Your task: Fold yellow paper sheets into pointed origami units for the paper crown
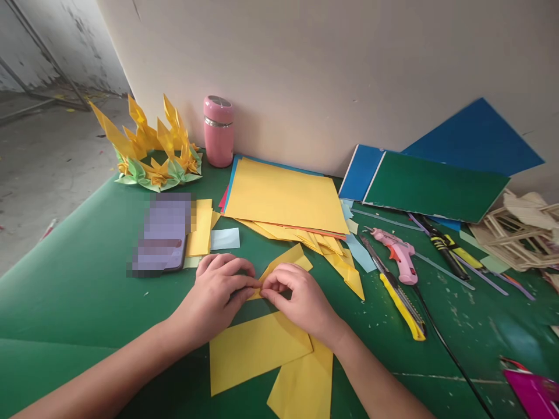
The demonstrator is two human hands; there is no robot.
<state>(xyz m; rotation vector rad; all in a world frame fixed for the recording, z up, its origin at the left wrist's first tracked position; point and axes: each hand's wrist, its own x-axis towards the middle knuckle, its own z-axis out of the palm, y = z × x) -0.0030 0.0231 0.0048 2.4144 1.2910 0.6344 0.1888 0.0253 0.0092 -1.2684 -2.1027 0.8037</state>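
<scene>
Both hands meet over a strip of yellow paper (286, 256) that is partly folded. My left hand (225, 288) pinches its near left end between thumb and fingers. Right beside those fingertips, my right hand (297, 294) pinches the same end, and the fold itself is mostly hidden by the fingers. Just below the hands lie flat yellow paper pieces (257, 352), one overlapping another. Beyond them, several folded yellow paper points (325, 244) stick out from under a stack of yellow sheets (283, 192).
At the back left stand a yellow-green paper crown (152, 154) and a pink flask (219, 134). A phone (163, 233) lies beside yellow slips (200, 227). To the right are a utility knife (402, 305), a pink glue gun (399, 256) with its cable, boards (437, 183) and a wooden stick frame (522, 227).
</scene>
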